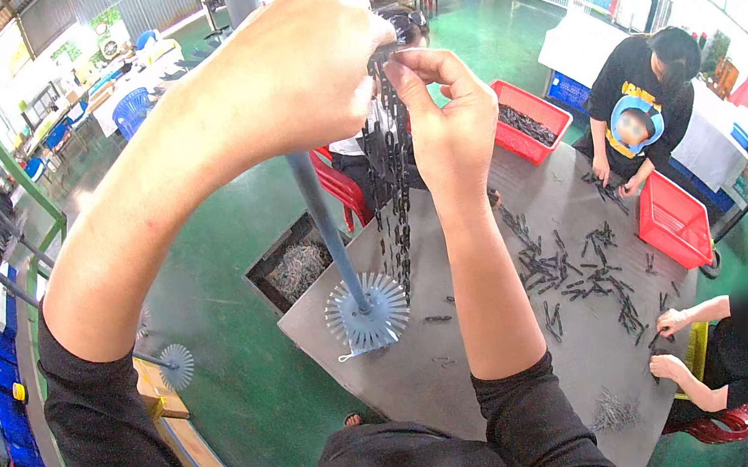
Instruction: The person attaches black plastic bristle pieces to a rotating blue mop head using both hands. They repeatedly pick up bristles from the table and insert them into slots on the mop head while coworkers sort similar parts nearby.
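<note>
My left hand (330, 53) is raised high in front of me, its fingers curled round the top of several black chains (394, 165). Those chains dangle in long strands toward the grey table (401, 389). Beside it, my right hand (455, 114) pinches at the upper end of the same bundle with thumb and forefinger. What exactly lies between those fingertips is too small to make out. Below the hands, a blue-grey post (327, 232) rises from the table through a pale slotted disc (366, 313).
Loose black clip-like pieces (581, 272) lie scattered over the table, with a pile of thin metal pieces (614, 411) near its front. Red trays (673, 226) stand at the right. A dark bin (299, 272) sits left. Two co-workers (656, 99) handle pieces at the right edge.
</note>
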{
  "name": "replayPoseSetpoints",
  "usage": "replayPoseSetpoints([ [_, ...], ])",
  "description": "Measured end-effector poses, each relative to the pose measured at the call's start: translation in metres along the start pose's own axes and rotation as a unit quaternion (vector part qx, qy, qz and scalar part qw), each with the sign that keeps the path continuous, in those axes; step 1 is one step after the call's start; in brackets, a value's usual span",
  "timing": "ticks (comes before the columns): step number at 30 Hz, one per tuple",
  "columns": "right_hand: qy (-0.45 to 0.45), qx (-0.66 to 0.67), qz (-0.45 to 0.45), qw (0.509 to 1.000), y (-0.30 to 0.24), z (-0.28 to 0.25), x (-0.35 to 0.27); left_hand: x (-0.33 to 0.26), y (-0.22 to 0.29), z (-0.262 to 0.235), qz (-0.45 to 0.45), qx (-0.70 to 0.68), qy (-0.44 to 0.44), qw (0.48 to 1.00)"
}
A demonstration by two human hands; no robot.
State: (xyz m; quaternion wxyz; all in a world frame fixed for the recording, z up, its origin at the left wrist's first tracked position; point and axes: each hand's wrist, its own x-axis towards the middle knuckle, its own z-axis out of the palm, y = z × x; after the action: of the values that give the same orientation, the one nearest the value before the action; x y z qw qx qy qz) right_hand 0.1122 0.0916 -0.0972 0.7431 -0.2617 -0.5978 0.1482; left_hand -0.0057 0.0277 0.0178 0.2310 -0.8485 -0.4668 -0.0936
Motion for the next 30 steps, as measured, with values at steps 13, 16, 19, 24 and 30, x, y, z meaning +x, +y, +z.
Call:
replayPoseSetpoints([
  [13, -0.064, 0.260, 0.123, 0.956, 0.017, -0.026, 0.016, 0.005, -0.008, 0.013, 0.024, 0.038, 0.022, 0.999],
  [16, -0.045, 0.212, 0.177, 0.960, 0.025, -0.065, 0.025, -0.004, -0.021, 0.015, 0.022, 0.021, 0.026, 0.999],
  [19, -0.042, 0.056, 0.178, 0.982, 0.038, -0.112, 0.039, -0.008, -0.028, 0.014, 0.059, -0.025, 0.034, 0.997],
  [24, -0.004, -0.535, 0.140, 0.833, 0.060, -0.191, 0.051, -0.016, -0.028, 0.007, 0.116, -0.080, 0.055, 0.989],
  [30, -0.058, -0.212, 0.046, 0.975, 0.026, -0.106, 0.023, -0.016, -0.012, -0.001, 0.085, -0.055, 0.055, 0.993],
])
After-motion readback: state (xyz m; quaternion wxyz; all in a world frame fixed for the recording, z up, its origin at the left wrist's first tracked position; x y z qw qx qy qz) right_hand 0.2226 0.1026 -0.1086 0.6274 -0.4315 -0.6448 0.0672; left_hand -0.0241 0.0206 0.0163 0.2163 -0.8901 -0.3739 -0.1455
